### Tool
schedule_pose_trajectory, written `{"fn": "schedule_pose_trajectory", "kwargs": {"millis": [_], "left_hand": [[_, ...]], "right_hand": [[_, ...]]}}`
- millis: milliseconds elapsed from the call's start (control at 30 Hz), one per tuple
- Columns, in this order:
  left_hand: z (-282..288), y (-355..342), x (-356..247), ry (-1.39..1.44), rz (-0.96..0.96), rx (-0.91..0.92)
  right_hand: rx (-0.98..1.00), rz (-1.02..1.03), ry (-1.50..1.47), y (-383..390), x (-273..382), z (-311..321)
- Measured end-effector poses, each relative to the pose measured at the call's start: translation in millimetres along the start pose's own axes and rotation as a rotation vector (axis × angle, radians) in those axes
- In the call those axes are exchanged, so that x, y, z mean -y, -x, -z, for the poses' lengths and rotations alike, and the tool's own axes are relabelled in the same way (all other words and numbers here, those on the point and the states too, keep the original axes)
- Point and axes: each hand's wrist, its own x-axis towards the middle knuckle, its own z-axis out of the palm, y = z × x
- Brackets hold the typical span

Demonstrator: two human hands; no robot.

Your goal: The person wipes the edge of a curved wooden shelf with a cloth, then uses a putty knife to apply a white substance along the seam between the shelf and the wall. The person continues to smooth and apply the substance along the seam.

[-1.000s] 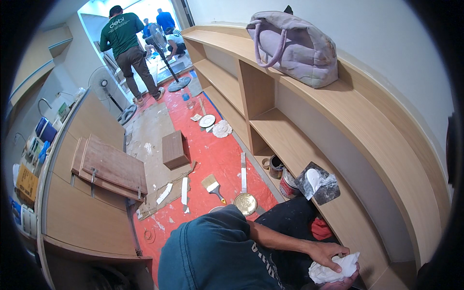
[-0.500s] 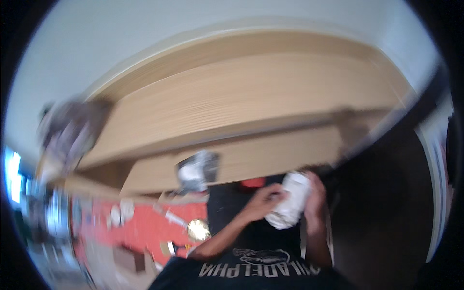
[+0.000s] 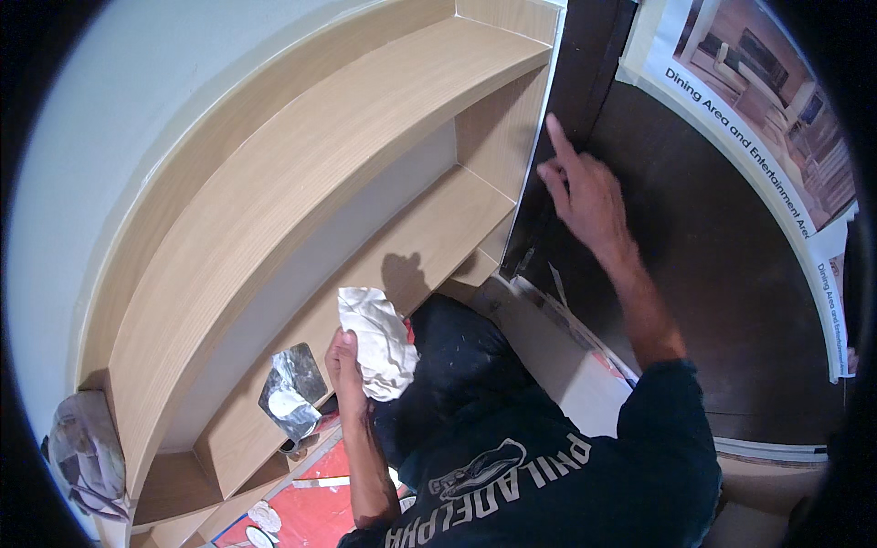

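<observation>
White sheet [image 3: 379,345] | left hand [image 3: 344,363] clasping it | right hand [image 3: 589,201] raised (empty, index extended)

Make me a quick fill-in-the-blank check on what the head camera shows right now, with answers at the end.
1. The left hand holds a crumpled sheet coloured ____.
2. The right hand is raised and holds ____.
3. The floor covering is coloured ____.
4. Of the picture's left and right edges, the bag is nearer the ____ one.
Missing words: white; nothing; red; left.
</observation>
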Motion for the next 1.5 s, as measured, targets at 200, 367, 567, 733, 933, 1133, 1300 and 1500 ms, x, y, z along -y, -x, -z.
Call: {"fn": "schedule_pose_trajectory", "kwargs": {"millis": [200,367,567,733,933,1133,1300,1500], "left_hand": [[14,-24,12,-0.017,-0.074,-0.018],[33,-37,45,-0.036,-0.095,-0.012],[29,-32,40,-0.123,-0.12,-0.013],[35,-32,41,-0.194,-0.107,0.02],[33,-32,40,-0.223,-0.111,0.001],[26,-28,34,-0.219,-0.109,-0.005],[41,-33,47,-0.215,-0.104,-0.007],[38,-31,44,-0.188,-0.065,0.009]], "right_hand": [[0.012,0.014,0.325,-53,14,32],[0.137,0.065,0.677,-52,2,0],[0.23,-0.015,0.572,-15,-19,-54],[0.306,-0.079,0.562,5,-21,-80],[0.39,-0.142,0.494,37,-32,-115],[0.512,-0.206,0.392,58,-39,-139],[0.511,-0.225,0.325,67,-46,-152],[0.547,-0.227,0.269,83,-48,-158]]}}
